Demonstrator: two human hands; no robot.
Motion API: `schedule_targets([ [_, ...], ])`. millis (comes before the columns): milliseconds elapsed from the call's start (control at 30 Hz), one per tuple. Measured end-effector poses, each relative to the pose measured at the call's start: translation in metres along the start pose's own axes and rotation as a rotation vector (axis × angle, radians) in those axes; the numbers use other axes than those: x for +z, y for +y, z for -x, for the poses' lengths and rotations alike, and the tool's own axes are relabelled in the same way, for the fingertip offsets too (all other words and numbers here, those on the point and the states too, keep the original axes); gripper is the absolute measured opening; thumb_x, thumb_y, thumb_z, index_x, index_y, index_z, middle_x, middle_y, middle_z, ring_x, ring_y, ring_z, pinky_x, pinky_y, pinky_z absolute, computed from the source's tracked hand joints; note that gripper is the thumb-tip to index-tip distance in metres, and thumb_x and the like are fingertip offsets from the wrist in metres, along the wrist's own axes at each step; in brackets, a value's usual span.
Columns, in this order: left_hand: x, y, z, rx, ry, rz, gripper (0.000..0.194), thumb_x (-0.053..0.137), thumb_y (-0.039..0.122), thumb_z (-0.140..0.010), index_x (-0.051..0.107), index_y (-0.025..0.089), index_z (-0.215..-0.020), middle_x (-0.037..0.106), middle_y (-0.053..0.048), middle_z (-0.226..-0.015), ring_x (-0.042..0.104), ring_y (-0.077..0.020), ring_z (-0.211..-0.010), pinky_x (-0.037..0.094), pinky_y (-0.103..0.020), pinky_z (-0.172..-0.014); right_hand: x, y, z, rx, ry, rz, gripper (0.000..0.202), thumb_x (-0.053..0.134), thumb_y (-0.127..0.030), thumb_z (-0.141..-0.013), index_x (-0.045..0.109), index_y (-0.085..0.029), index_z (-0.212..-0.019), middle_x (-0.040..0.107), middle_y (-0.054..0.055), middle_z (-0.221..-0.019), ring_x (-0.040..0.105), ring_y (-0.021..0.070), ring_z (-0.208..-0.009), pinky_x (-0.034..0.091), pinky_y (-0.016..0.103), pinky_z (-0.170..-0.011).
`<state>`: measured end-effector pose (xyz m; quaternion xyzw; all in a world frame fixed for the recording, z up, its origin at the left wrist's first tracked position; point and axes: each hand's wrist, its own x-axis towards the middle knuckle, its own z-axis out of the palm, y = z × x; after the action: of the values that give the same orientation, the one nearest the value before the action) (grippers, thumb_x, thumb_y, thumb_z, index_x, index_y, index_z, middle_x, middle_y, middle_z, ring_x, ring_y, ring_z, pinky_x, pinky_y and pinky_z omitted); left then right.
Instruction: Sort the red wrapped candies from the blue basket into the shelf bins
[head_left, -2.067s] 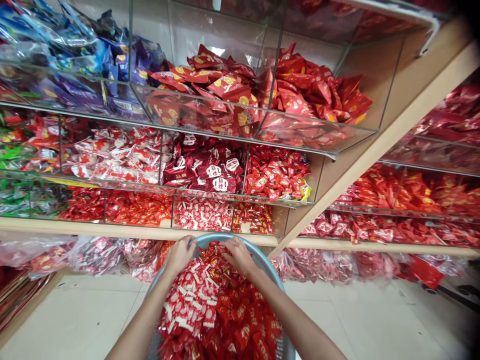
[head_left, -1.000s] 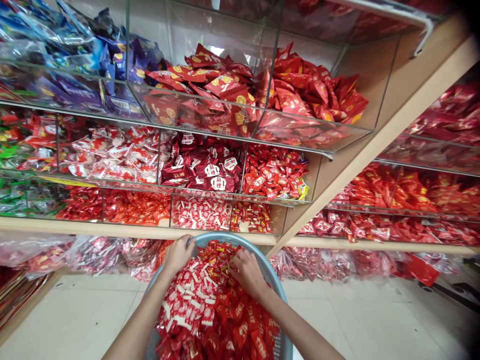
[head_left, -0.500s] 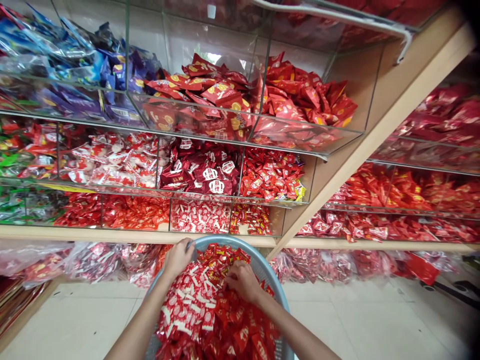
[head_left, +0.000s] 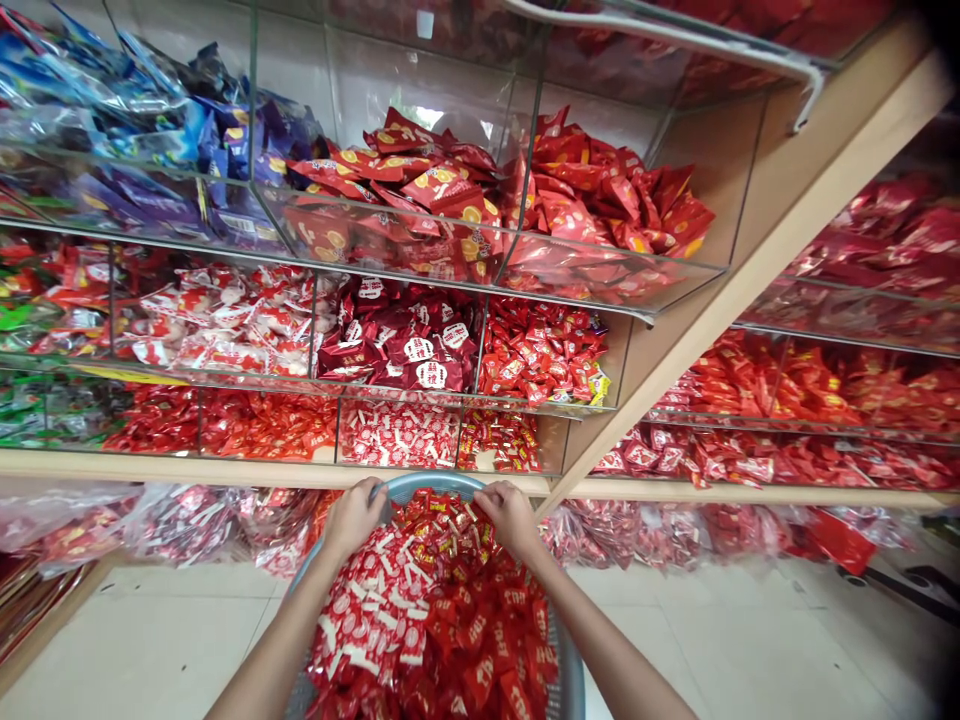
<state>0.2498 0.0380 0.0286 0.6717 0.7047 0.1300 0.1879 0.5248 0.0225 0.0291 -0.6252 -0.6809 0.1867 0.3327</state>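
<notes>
A grey-blue plastic basket stands in front of me, heaped with wrapped candies. Red-and-white candies fill its left side, plain red packets its right, and small red-and-gold ones the far end. My left hand grips the rim at the far left, its fingers curled over the edge. On the far right of the same rim, my right hand is closed with its fingertips at the edge. The fingers' undersides are hidden.
Clear-fronted shelf bins of wrapped sweets rise just beyond the basket. A slanting wooden post divides the shelving. Plastic bags of candy lie under the bottom shelf, above pale floor tiles.
My right hand has left the candies inside the basket and moved up and right to the far rim. My left hand stays on the rim.
</notes>
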Motion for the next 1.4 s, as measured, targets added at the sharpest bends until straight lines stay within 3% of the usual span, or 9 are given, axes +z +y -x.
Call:
schedule_targets([
  [100,0.000,-0.001,0.000,0.013,0.003,0.002,0.037,0.031,0.046,-0.090,0.058,0.025,-0.104,0.070,-0.004,-0.090,0.065,-0.0196,-0.083,0.037,-0.024,-0.063,-0.020,0.008,-0.023,-0.007,0.066,-0.002,0.028,0.049,-0.040,-0.085,0.065,-0.017,-0.079,0.058,0.002,-0.065,0.052,0.0158,-0.061,0.038,0.025,-0.058],
  [233,-0.002,0.002,0.002,0.005,0.002,-0.015,0.035,0.032,0.045,-0.090,0.058,0.025,-0.101,0.070,-0.004,-0.088,0.065,-0.0192,-0.081,0.036,-0.024,-0.061,-0.034,0.020,-0.064,-0.075,0.095,0.109,0.024,0.047,-0.026,-0.085,0.064,-0.016,-0.098,0.061,0.004,-0.075,0.055,0.0173,-0.070,0.042,0.028,-0.068],
  [367,-0.005,0.005,0.004,0.003,0.000,0.005,0.035,0.032,0.044,-0.090,0.058,0.025,-0.102,0.070,-0.004,-0.091,0.065,-0.0182,-0.080,0.036,-0.023,-0.060,-0.020,0.012,-0.097,-0.271,-0.054,0.226,0.029,0.042,-0.014,-0.087,0.063,-0.018,-0.106,0.063,0.009,-0.108,0.055,0.0188,-0.101,0.040,0.032,-0.090],
  [433,-0.005,0.005,0.003,-0.002,-0.003,0.012,0.035,0.032,0.045,-0.090,0.058,0.025,-0.102,0.070,-0.004,-0.091,0.065,-0.0182,-0.079,0.036,-0.023,-0.060,-0.007,0.000,-0.112,-0.287,-0.103,0.302,0.032,0.042,-0.017,-0.089,0.061,-0.019,-0.114,0.059,0.010,-0.120,0.051,0.0201,-0.111,0.036,0.034,-0.095],
  [667,0.000,-0.002,-0.001,0.010,0.011,0.008,0.034,0.031,0.044,-0.090,0.057,0.025,-0.104,0.070,-0.003,-0.093,0.065,-0.0201,-0.085,0.038,-0.024,-0.064,0.020,-0.021,-0.154,-0.197,-0.260,0.524,0.037,0.040,-0.028,-0.091,0.055,-0.021,-0.124,0.063,0.011,-0.118,0.057,0.0272,-0.105,0.038,0.038,-0.091],
  [800,0.002,-0.003,-0.002,0.010,0.012,0.009,0.036,0.031,0.045,-0.090,0.057,0.026,-0.103,0.070,-0.003,-0.092,0.066,-0.0203,-0.084,0.039,-0.025,-0.064,0.020,-0.015,-0.156,-0.206,-0.302,0.538,0.039,0.044,-0.032,-0.089,0.054,-0.023,-0.125,0.062,0.010,-0.122,0.056,0.0272,-0.108,0.037,0.038,-0.093],
  [1133,-0.001,0.001,0.001,0.001,0.007,0.004,0.037,0.030,0.045,-0.090,0.058,0.025,-0.103,0.070,-0.004,-0.092,0.065,-0.0199,-0.083,0.038,-0.025,-0.064,0.019,0.007,-0.126,-0.337,-0.321,0.471,0.040,0.046,-0.031,-0.090,0.051,-0.023,-0.128,0.046,0.008,-0.138,0.038,0.0242,-0.125,0.026,0.044,-0.105],
  [1400,-0.003,0.003,0.002,-0.004,-0.005,0.004,0.037,0.030,0.045,-0.090,0.058,0.025,-0.103,0.070,-0.003,-0.091,0.065,-0.0210,-0.083,0.038,-0.025,-0.063,0.002,0.020,-0.116,-0.386,-0.369,0.434,0.034,0.046,-0.037,-0.091,0.059,-0.020,-0.117,0.054,0.011,-0.125,0.049,0.0250,-0.113,0.035,0.039,-0.096],
])
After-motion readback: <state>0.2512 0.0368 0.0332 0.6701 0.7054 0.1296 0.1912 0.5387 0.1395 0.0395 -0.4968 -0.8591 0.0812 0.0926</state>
